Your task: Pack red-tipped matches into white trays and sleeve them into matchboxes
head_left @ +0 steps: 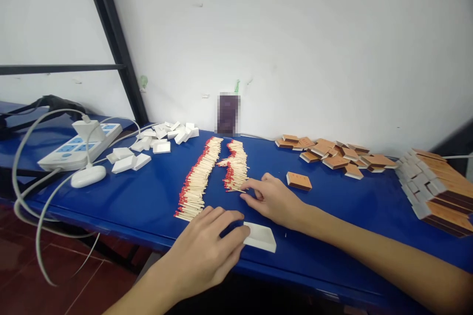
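Note:
My left hand (207, 251) rests near the front edge of the blue table (148, 197), its fingertips closed on the end of a white matchbox tray (261, 237). My right hand (271, 199) lies just behind that tray, fingers curled and pinching at the near end of the shorter row of red-tipped matches (235, 165). A longer row of matches (199, 179) runs diagonally to the left of it. A single orange matchbox sleeve (298, 180) lies just right of my right hand.
Several white trays (155, 140) are scattered at the back left beside a white power strip (79, 142) and grey cables (29, 182). Loose orange sleeves (332, 152) lie at the back right; stacked matchboxes (436, 187) stand at the far right. A white wall is behind.

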`<state>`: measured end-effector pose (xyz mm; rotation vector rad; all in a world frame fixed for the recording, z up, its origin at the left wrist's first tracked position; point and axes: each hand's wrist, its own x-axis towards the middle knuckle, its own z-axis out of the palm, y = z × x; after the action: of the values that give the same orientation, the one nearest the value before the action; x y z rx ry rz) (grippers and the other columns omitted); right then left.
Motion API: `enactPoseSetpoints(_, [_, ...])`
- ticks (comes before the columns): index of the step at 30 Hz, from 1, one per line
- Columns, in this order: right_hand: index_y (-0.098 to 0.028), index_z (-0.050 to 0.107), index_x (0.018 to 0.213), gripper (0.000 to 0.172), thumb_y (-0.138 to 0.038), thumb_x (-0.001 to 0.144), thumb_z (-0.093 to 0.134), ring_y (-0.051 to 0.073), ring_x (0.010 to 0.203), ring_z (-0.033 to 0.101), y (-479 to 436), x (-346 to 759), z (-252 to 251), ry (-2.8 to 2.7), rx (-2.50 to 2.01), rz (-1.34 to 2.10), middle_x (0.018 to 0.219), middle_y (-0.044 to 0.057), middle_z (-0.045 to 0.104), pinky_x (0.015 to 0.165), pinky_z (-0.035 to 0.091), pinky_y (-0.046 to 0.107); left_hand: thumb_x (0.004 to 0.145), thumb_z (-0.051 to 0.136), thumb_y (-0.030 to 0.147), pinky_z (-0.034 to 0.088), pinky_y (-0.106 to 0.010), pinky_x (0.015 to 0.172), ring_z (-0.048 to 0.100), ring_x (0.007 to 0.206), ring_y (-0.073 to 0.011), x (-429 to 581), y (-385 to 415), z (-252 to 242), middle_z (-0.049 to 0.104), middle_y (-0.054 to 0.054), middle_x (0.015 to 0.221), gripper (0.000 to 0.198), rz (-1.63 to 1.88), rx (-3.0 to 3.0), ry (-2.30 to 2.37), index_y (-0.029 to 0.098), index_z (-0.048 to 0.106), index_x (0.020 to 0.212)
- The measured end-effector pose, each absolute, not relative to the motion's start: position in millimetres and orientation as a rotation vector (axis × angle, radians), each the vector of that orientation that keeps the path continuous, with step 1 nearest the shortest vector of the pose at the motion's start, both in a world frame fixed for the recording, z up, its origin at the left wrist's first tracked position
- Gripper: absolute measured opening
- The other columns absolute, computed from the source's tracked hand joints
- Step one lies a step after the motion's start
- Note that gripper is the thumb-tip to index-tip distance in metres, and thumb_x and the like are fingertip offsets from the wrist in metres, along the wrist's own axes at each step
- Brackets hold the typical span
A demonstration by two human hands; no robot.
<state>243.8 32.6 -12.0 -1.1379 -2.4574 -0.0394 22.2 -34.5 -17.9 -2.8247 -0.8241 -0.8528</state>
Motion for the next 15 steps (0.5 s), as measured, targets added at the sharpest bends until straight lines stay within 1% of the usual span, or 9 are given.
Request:
enactPoseSetpoints(2, [-0.020, 0.067, 0.100, 0.015, -0.030, 0.090, 0.062, 0.014, 0.053, 0.048, 37.8, 239.1, -16.0, -2.396, -1.164, 0.025, 0.052, -0.005, 0.054, 0.059, 0.036, 0.026, 0.095, 0.051, 0.015, 0.051, -0.041, 0.081, 0.062, 0.092, -0.0230, 22.4, -34.7, -18.5, 0.066, -0.009, 0.115, 0.022, -0.868, -2.808, -0.827, 0.020, 0.061, 0.114])
enactPoseSetpoints(5, [-0.021, 0.067, 0.100, 0.015, -0.030, 0.092, 0.059, 0.011, 0.046, 0.044, 40.1, 239.3, -17.3, -2.362, -1.155, 0.189, 0.052, -0.006, 0.052, 0.052, 0.033, 0.023, 0.096, 0.050, 0.018, 0.053, -0.041, 0.080, 0.064, 0.091, -0.0234, 23.1, -34.0, -18.2, 0.066, -0.010, 0.111, 0.021, -0.887, -2.784, -0.802, 0.018, 0.062, 0.113])
enactPoseSetpoints(9, [-0.021, 0.068, 0.099, 0.014, -0.027, 0.093, 0.057, 0.010, 0.047, 0.044, 39.0, 240.1, -16.3, -2.365, -1.131, 0.302, 0.054, -0.006, 0.053, 0.053, 0.034, 0.022, 0.096, 0.051, 0.021, 0.055, -0.041, 0.076, 0.065, 0.089, -0.0245, 24.3, -34.0, -17.1, 0.067, -0.010, 0.105, 0.019, -0.875, -2.788, -0.780, 0.017, 0.063, 0.110])
enactPoseSetpoints(13, [-0.020, 0.069, 0.090, 0.013, -0.025, 0.093, 0.057, 0.010, 0.051, 0.045, 38.0, 240.1, -17.3, -2.339, -1.066, 0.333, 0.057, -0.005, 0.053, 0.055, 0.036, 0.022, 0.097, 0.052, 0.021, 0.055, -0.040, 0.078, 0.065, 0.092, -0.0240, 24.6, -34.7, -16.7, 0.067, -0.010, 0.109, 0.016, -0.884, -2.785, -0.764, 0.017, 0.063, 0.108])
enactPoseSetpoints(15, [-0.019, 0.068, 0.088, 0.012, -0.024, 0.092, 0.058, 0.010, 0.052, 0.045, 37.7, 240.7, -18.1, -2.341, -1.012, 0.296, 0.059, -0.005, 0.052, 0.056, 0.036, 0.022, 0.097, 0.053, 0.021, 0.054, -0.039, 0.079, 0.065, 0.092, -0.0231, 24.4, -34.4, -16.7, 0.067, -0.009, 0.111, 0.015, -0.892, -2.782, -0.761, 0.018, 0.063, 0.108])
